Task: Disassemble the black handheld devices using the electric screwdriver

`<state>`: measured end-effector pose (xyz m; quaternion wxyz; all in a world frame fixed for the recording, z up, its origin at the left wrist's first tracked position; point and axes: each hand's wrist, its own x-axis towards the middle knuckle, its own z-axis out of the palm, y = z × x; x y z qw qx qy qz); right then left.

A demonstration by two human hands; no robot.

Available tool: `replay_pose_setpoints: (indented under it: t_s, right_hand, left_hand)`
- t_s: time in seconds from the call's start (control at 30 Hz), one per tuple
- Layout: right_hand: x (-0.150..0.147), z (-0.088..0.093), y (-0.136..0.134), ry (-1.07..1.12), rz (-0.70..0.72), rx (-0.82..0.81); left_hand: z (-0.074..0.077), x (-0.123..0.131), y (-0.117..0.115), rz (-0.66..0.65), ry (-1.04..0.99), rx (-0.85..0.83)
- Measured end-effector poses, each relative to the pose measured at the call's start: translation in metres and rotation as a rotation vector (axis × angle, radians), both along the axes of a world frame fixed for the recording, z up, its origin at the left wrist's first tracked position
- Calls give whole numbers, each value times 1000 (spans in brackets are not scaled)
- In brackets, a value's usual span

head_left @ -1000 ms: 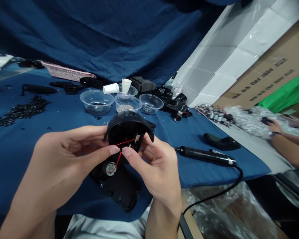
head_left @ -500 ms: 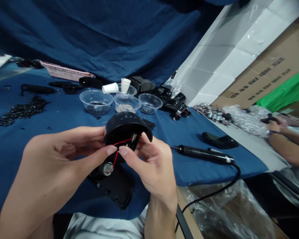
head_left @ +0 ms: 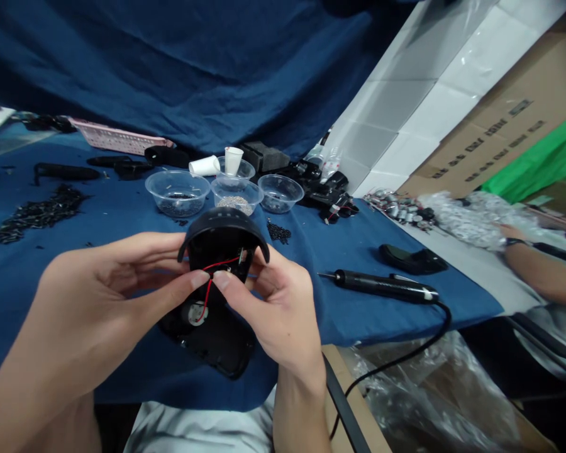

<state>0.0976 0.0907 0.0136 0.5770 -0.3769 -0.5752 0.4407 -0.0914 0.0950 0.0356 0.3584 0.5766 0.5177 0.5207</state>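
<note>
A black plastic housing (head_left: 221, 340) hangs tilted between both hands above the blue cloth, its open inside facing me. A curved black rim forms its top, and a round silver motor (head_left: 197, 313) sits inside at the lower left. Red wires (head_left: 221, 262) run from the motor to a small connector at the upper right. My left hand (head_left: 117, 302) holds the housing from the left, its thumb tip at the wires. From the right, my right hand (head_left: 273, 302) grips it, thumb pressed near the other thumb. Fingers behind the housing are partly hidden.
Clear bowls (head_left: 178, 194) with small parts and white paper cups (head_left: 233, 161) stand behind. A corded black screwdriver (head_left: 382, 286) and a black shell (head_left: 412, 259) lie right. Black pieces (head_left: 35, 212) are heaped left. A person's arm (head_left: 544, 270) shows far right.
The housing and both hands have shifted slightly left in view, and the housing's open inside shows more. At far right, the other person's hand has moved and the dark item it held is no longer seen there.
</note>
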Motion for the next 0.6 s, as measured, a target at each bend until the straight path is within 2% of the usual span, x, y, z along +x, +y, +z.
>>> replay_pose_setpoints:
  t_s: [0.1,0.23,0.3,0.37,0.47,0.6]
  right_hand:
    - [4,-1,5,-25,64,-18]
    - [16,1,10,-186,172,59]
    - [23,3,8,-293,179,135]
    - [29,5,2,-421,74,141]
    - [33,10,-11,-660,-78,-9]
    - [26,16,-17,-949,59,-157]
  left_hand:
    - [-5,-6,10,-123,89,118]
    - [-10,-13,15,-151,380,359]
    - [-10,-12,13,-113,479,500]
    - [-10,-8,10,-49,548,584]
    - [-8,1,5,19,615,612]
    - [-5,6,-2,111,585,586]
